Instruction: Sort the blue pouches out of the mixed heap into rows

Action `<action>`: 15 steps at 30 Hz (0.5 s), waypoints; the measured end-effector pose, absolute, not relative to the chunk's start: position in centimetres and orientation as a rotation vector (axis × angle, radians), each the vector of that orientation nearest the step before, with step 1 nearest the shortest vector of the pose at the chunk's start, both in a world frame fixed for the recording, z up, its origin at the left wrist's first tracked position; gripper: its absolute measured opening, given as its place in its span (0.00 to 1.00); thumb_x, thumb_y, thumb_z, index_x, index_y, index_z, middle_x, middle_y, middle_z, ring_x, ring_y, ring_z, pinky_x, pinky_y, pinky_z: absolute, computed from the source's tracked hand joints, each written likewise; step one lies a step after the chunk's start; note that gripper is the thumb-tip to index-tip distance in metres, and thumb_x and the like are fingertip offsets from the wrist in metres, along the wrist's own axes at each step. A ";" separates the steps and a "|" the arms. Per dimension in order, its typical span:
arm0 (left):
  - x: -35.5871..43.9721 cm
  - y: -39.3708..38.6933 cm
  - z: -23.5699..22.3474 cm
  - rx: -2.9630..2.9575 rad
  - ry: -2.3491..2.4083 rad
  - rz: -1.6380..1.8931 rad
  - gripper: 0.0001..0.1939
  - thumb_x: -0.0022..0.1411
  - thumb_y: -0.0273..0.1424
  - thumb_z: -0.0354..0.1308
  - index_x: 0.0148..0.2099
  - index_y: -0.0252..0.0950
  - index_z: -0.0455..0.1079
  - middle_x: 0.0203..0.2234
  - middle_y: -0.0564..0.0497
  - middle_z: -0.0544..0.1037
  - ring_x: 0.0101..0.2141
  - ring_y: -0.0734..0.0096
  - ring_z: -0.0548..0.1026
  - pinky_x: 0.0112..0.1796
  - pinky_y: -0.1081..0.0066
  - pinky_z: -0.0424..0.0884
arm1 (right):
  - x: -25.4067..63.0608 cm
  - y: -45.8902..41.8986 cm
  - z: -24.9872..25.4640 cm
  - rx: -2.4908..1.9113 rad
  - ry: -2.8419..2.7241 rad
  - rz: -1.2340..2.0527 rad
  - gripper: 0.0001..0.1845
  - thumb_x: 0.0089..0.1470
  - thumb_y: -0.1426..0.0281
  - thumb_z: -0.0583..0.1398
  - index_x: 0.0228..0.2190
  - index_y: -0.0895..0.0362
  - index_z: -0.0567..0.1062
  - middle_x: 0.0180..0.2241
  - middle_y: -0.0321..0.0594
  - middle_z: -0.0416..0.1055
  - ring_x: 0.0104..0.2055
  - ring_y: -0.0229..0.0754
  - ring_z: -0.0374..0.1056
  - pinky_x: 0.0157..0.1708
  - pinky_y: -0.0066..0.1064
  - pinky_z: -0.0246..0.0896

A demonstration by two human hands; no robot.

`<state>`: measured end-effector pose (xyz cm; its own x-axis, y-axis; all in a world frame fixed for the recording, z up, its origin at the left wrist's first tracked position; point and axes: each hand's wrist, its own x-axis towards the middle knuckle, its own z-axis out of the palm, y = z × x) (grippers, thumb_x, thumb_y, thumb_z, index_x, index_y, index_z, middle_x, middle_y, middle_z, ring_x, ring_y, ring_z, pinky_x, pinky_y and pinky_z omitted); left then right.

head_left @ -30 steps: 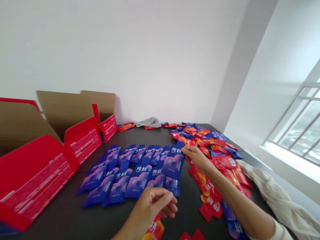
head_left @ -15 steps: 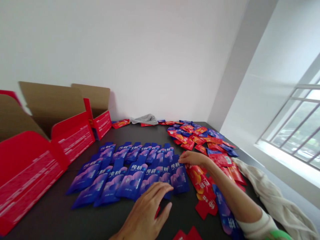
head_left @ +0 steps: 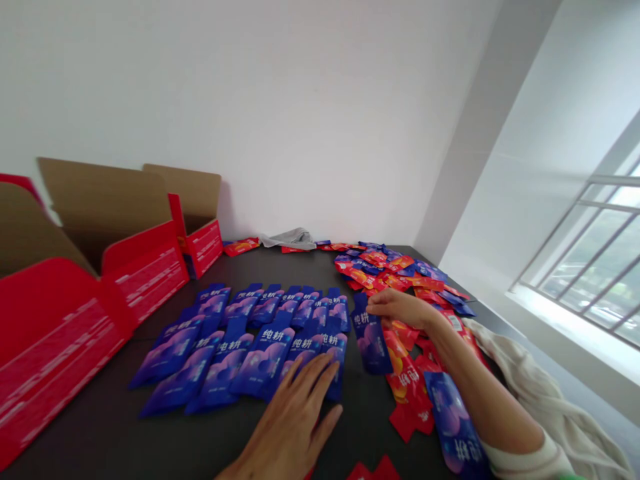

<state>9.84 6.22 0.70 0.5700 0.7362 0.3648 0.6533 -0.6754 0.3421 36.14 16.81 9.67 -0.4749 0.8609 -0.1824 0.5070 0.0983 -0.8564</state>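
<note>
Between the thumb and fingers of my right hand (head_left: 397, 308) is the upper end of a blue packet (head_left: 371, 343), which hangs a little right of the laid-out packets. My left hand (head_left: 295, 413) has its fingers spread and lies over the lower ends of the front row, its fingertips on or just above a blue packet (head_left: 305, 348); contact is hard to tell. Several blue packets (head_left: 265, 353) overlap in two rows on the dark table (head_left: 280, 267). Under my right forearm are red packets (head_left: 407, 387) and another blue packet (head_left: 455, 423).
Open red cardboard boxes (head_left: 145, 273) stand along the left side. A heap of mixed red and blue packets (head_left: 390, 263) lies at the back right. Grey cloth (head_left: 290, 238) rests by the wall, and a cream cloth (head_left: 530, 380) lies along the right edge.
My right hand has moved slightly right and up with the blue packet, away from the front row. My left hand has flattened its fingers over the row's right end.
</note>
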 end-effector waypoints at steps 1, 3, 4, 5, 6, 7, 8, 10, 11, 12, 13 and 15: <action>9.8 6.3 1.2 2.581 1.196 0.821 0.25 0.69 0.37 0.47 0.66 0.45 0.51 0.62 0.50 0.63 0.60 0.58 0.61 0.60 0.51 0.57 | 36.0 16.4 10.7 -1.236 -1.971 1.338 0.20 0.52 0.59 0.61 0.19 0.57 0.61 0.15 0.27 0.56 0.17 0.31 0.55 0.19 0.23 0.50; 9.6 6.3 2.8 2.439 1.243 1.066 0.22 0.69 0.34 0.47 0.63 0.44 0.54 0.58 0.49 0.66 0.58 0.61 0.63 0.58 0.57 0.60 | 35.1 16.0 12.0 -1.061 -1.850 1.358 0.21 0.51 0.56 0.62 0.21 0.57 0.62 0.16 0.27 0.56 0.17 0.30 0.53 0.19 0.23 0.47; 9.3 6.3 3.8 2.349 1.262 1.215 0.19 0.69 0.33 0.47 0.61 0.44 0.56 0.56 0.50 0.68 0.57 0.62 0.64 0.58 0.59 0.61 | 34.2 16.1 12.2 -1.015 -1.799 1.362 0.21 0.51 0.55 0.62 0.22 0.57 0.63 0.17 0.27 0.57 0.17 0.29 0.53 0.20 0.23 0.48; 9.1 6.3 4.9 2.250 1.265 1.356 0.17 0.69 0.32 0.46 0.59 0.44 0.58 0.54 0.51 0.68 0.56 0.63 0.65 0.56 0.62 0.61 | 33.1 16.3 12.1 -0.996 -1.768 1.345 0.21 0.52 0.54 0.61 0.23 0.57 0.63 0.18 0.28 0.58 0.18 0.29 0.53 0.20 0.23 0.49; 8.8 6.2 5.9 2.146 1.256 1.499 0.15 0.69 0.31 0.46 0.56 0.44 0.60 0.53 0.51 0.69 0.55 0.65 0.66 0.55 0.64 0.62 | 31.9 16.7 11.7 -1.019 -1.783 1.288 0.21 0.54 0.53 0.59 0.24 0.58 0.64 0.19 0.29 0.60 0.18 0.30 0.54 0.21 0.23 0.51; 8.6 6.1 6.9 2.082 1.229 1.597 0.14 0.69 0.31 0.47 0.55 0.44 0.61 0.52 0.52 0.69 0.54 0.65 0.66 0.55 0.66 0.62 | 30.7 17.2 11.1 -1.081 -1.838 1.199 0.21 0.56 0.53 0.56 0.25 0.58 0.65 0.19 0.30 0.61 0.19 0.30 0.56 0.22 0.23 0.53; 8.4 6.1 7.8 2.057 1.197 1.650 0.14 0.68 0.31 0.48 0.55 0.44 0.62 0.52 0.52 0.68 0.54 0.65 0.66 0.55 0.66 0.61 | 29.5 17.7 10.3 -1.163 -1.918 1.095 0.21 0.59 0.54 0.54 0.25 0.58 0.65 0.19 0.31 0.63 0.19 0.31 0.58 0.22 0.23 0.55; 8.1 6.1 9.2 2.040 1.179 1.667 0.14 0.68 0.31 0.49 0.55 0.43 0.62 0.53 0.52 0.67 0.55 0.65 0.65 0.56 0.67 0.59 | 27.7 18.6 8.7 -1.311 -2.081 0.895 0.20 0.62 0.59 0.52 0.24 0.58 0.67 0.19 0.33 0.66 0.20 0.32 0.61 0.22 0.23 0.57; 8.0 6.1 9.7 2.047 1.191 1.652 0.15 0.68 0.31 0.49 0.55 0.43 0.61 0.53 0.52 0.67 0.55 0.65 0.64 0.57 0.67 0.58 | 27.1 18.7 8.1 -1.348 -2.143 0.822 0.20 0.62 0.62 0.52 0.22 0.59 0.67 0.19 0.33 0.66 0.20 0.32 0.62 0.22 0.23 0.58; 7.9 6.0 10.2 2.059 1.212 1.615 0.15 0.68 0.30 0.48 0.56 0.43 0.61 0.53 0.52 0.67 0.56 0.66 0.64 0.57 0.67 0.57 | 26.6 18.6 7.6 -1.347 -2.183 0.771 0.20 0.62 0.64 0.52 0.21 0.59 0.68 0.18 0.33 0.66 0.20 0.32 0.63 0.22 0.23 0.58; 7.7 5.9 10.6 2.082 1.236 1.574 0.15 0.68 0.30 0.49 0.56 0.42 0.61 0.53 0.51 0.67 0.56 0.66 0.64 0.58 0.67 0.57 | 26.2 18.4 7.4 -1.322 -2.216 0.717 0.21 0.62 0.66 0.53 0.20 0.59 0.68 0.17 0.33 0.65 0.19 0.32 0.63 0.22 0.23 0.58; 7.0 5.3 11.1 2.129 1.246 1.442 0.15 0.68 0.30 0.48 0.56 0.40 0.61 0.53 0.50 0.69 0.55 0.67 0.65 0.57 0.69 0.58 | 24.9 18.0 7.4 -1.210 -2.260 0.518 0.18 0.63 0.66 0.54 0.24 0.60 0.71 0.20 0.33 0.67 0.21 0.32 0.64 0.24 0.24 0.61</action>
